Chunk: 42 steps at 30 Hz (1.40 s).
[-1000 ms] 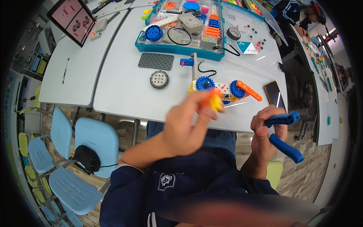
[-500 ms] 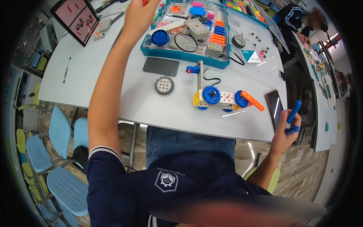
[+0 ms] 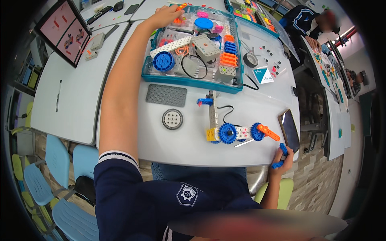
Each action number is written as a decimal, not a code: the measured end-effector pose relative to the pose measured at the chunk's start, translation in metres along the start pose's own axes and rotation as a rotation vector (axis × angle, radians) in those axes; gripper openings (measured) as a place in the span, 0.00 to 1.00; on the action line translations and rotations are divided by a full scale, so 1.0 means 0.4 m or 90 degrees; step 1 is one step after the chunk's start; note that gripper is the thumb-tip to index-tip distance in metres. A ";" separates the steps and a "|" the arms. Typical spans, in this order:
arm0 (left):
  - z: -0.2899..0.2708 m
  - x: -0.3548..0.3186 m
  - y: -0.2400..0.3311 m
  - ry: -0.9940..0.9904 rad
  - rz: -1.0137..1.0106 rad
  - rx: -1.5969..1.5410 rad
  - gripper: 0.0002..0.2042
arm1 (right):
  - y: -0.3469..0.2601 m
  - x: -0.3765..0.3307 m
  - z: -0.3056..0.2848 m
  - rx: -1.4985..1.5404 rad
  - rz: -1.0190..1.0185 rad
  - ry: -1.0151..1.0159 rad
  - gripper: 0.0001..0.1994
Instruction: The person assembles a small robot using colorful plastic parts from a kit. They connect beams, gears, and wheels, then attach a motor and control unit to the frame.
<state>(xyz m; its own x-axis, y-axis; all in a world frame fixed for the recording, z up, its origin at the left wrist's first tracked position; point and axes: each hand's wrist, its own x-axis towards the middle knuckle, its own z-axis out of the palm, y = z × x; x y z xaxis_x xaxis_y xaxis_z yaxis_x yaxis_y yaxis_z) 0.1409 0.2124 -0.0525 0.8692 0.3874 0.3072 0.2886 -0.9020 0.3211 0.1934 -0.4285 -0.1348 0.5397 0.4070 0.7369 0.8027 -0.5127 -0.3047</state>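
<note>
**Left hand (image 3: 167,17) at the kit case (image 3: 193,85), right hand (image 3: 284,161) on the tool**

Far left: your screen (image 3: 64,32) stands on the neighbouring surface (image 3: 76,100), angled your way, presumably so you can read it while working. Your left arm reaches over the near surface (image 3: 157,148); the hand is at the case's far-left corner, fingers curled by orange pieces (image 3: 181,7). Can't tell if it's pinching one or just touching.

Grey plate (image 3: 166,95) and wheel (image 3: 172,119) lie loose below the case, apart from the build, likely set out for easy reach. Case sits beyond them, open, so its parts are exposed.

Geared build (image 3: 242,132) is in front of you, right of the wheel, with neither hand on it; orange link (image 3: 268,133) points toward the phone (image 3: 289,130). Your right hand, low at the surface's edge, is wrapped around the blue two-armed tool (image 3: 284,150), probably just to leave the left one free.
</note>
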 end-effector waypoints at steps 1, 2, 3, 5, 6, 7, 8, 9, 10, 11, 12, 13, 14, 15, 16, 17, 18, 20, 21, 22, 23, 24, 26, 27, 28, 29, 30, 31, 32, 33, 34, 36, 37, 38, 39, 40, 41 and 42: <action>0.007 0.002 -0.001 0.020 0.014 0.009 0.21 | 0.007 0.000 0.000 0.004 -0.003 0.004 0.06; 0.013 0.007 -0.002 0.036 0.028 0.024 0.20 | 0.012 -0.001 0.001 0.012 -0.011 0.013 0.06; 0.021 0.012 -0.007 0.052 0.040 0.039 0.19 | 0.015 -0.002 0.000 0.017 -0.002 0.008 0.06; 0.035 0.028 -0.026 0.015 0.046 0.037 0.18 | 0.018 -0.005 -0.003 0.028 0.025 -0.006 0.06; 0.047 0.032 -0.039 -0.002 0.066 0.027 0.18 | 0.018 -0.006 -0.005 0.036 0.038 -0.017 0.05; 0.059 0.035 -0.053 0.008 0.066 0.060 0.18 | 0.018 -0.007 -0.007 0.033 0.039 -0.026 0.05; 0.065 0.044 -0.068 0.025 0.083 0.087 0.18 | 0.018 -0.007 -0.009 0.032 0.050 -0.035 0.05; 0.071 0.052 -0.081 0.043 0.102 0.117 0.18 | 0.019 -0.006 -0.010 0.025 0.047 -0.030 0.04; 0.078 0.057 -0.089 0.064 0.113 0.119 0.19 | 0.020 -0.005 -0.012 0.032 0.050 -0.044 0.04; 0.081 0.063 -0.096 0.086 0.125 0.121 0.19 | 0.022 -0.004 -0.013 0.032 0.038 -0.046 0.04; 0.087 0.065 -0.097 0.108 0.137 0.123 0.19 | 0.024 -0.004 -0.016 0.020 0.054 -0.057 0.04; 0.089 0.066 -0.096 0.123 0.111 0.097 0.19 | 0.027 -0.004 -0.018 0.026 0.040 -0.066 0.05; 0.087 0.069 -0.094 0.139 0.086 0.072 0.19 | 0.030 -0.005 -0.022 0.021 0.053 -0.081 0.06; 0.086 0.070 -0.089 0.155 0.060 0.048 0.18 | 0.033 -0.007 -0.027 0.016 0.057 -0.086 0.06; 0.081 0.067 -0.089 0.151 0.063 0.015 0.20 | 0.037 -0.009 -0.029 0.015 0.075 -0.101 0.07; 0.075 0.065 -0.088 0.147 0.067 -0.017 0.21 | 0.040 -0.011 -0.033 0.015 0.084 -0.106 0.07; 0.071 0.065 -0.085 0.144 0.072 -0.048 0.23 | 0.044 -0.013 -0.035 0.015 0.093 -0.110 0.07; 0.068 0.066 -0.079 0.139 0.094 0.005 0.19 | 0.050 -0.017 -0.037 0.010 0.078 -0.105 0.07; 0.069 0.066 -0.075 0.136 0.102 0.034 0.18 | 0.053 -0.019 -0.036 0.004 0.097 -0.107 0.07; 0.073 0.062 -0.070 0.118 0.099 0.070 0.18 | 0.054 -0.020 -0.035 0.002 0.064 -0.102 0.08; 0.080 0.056 -0.061 0.099 0.094 0.109 0.19 | 0.055 -0.021 -0.032 0.003 0.065 -0.093 0.08; 0.079 0.052 -0.055 0.080 0.085 0.150 0.19 | 0.055 -0.021 -0.029 0.007 0.065 -0.084 0.08; 0.088 0.037 -0.031 0.093 0.091 0.117 0.20 | 0.053 -0.021 -0.024 0.025 0.095 -0.066 0.07; 0.085 0.033 -0.021 0.091 0.079 0.113 0.18 | 0.051 -0.021 -0.022 0.035 0.129 -0.055 0.07; 0.082 0.028 -0.011 0.102 0.098 0.113 0.17 | 0.050 -0.019 -0.020 0.019 0.086 -0.045 0.08; 0.075 0.024 -0.006 0.080 0.073 0.111 0.17 | 0.048 -0.018 -0.020 0.027 0.101 -0.049 0.08; 0.071 0.020 0.001 0.067 0.064 0.110 0.16 | 0.048 -0.017 -0.018 0.032 0.072 -0.049 0.08; 0.065 0.019 0.006 0.061 0.069 0.116 0.16 | 0.047 -0.018 -0.018 0.030 0.081 -0.041 0.09; 0.060 0.019 0.011 0.044 0.064 0.113 0.16 | 0.048 -0.018 -0.017 0.032 0.067 -0.042 0.09; 0.056 0.018 0.014 0.032 0.069 0.119 0.16 | 0.050 -0.020 -0.018 0.031 0.072 -0.044 0.09; 0.051 0.019 0.017 0.017 0.076 0.133 0.16 | 0.053 -0.022 -0.019 0.030 0.077 -0.044 0.09; 0.051 0.017 0.025 0.022 0.065 0.122 0.16 | 0.061 -0.027 -0.020 0.030 0.093 -0.048 0.10; 0.051 0.017 0.028 0.013 0.063 0.126 0.16 | 0.066 -0.030 -0.021 0.028 0.102 -0.043 0.10; 0.053 0.017 0.032 0.012 0.057 0.121 0.16 | 0.069 -0.031 -0.021 0.029 0.096 -0.047 0.10; 0.053 0.017 0.034 0.008 0.053 0.127 0.16 | 0.072 -0.033 -0.021 0.028 0.090 -0.045 0.10; 0.053 0.017 0.035 -0.003 0.057 0.139 0.16 | 0.073 -0.034 -0.022 0.022 0.092 -0.038 0.10; 0.053 0.016 0.036 -0.008 0.066 0.162 0.16 | 0.073 -0.035 -0.023 0.026 0.085 -0.045 0.10; 0.054 0.014 0.035 -0.011 0.058 0.148 0.16 | 0.072 -0.035 -0.023 0.026 0.084 -0.047 0.10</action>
<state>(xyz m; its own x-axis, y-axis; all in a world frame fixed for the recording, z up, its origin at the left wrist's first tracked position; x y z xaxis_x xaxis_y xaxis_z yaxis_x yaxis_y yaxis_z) 0.1586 0.1978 -0.0655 0.9018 0.3015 0.3095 0.2918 -0.9533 0.0783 0.2066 -0.4558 -0.1482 0.6569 0.3931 0.6434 0.7326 -0.5347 -0.4213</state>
